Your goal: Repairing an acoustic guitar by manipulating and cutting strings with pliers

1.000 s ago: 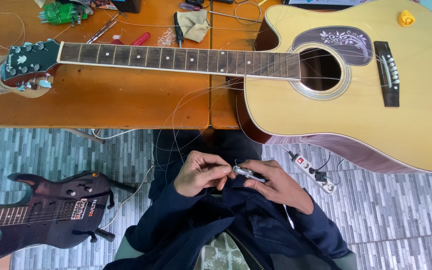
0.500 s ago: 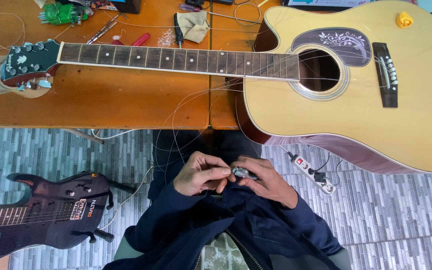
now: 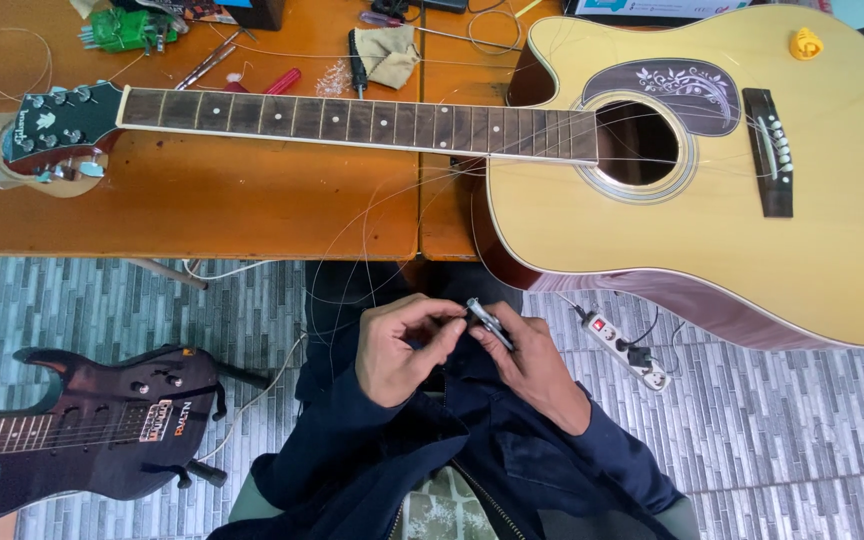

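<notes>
I see my right hand (image 3: 532,365) pinching a small, shiny metal tool (image 3: 488,322) over my lap, just below the table edge. My left hand (image 3: 402,345) curls beside it, fingertips pressed together on a thin wire string, touching the tool's tip. Above, the glossy pale-wood acoustic guitar (image 3: 752,230) lies flat on the orange wooden table (image 3: 202,200). A dark electric guitar (image 3: 92,425) rests on the grey tiled floor.

- Your right hand (image 3: 532,360) covers most of the small metal tool (image 3: 485,320); its kind is unclear.
- The dark electric guitar (image 3: 102,425) is cut off at the left edge.
</notes>
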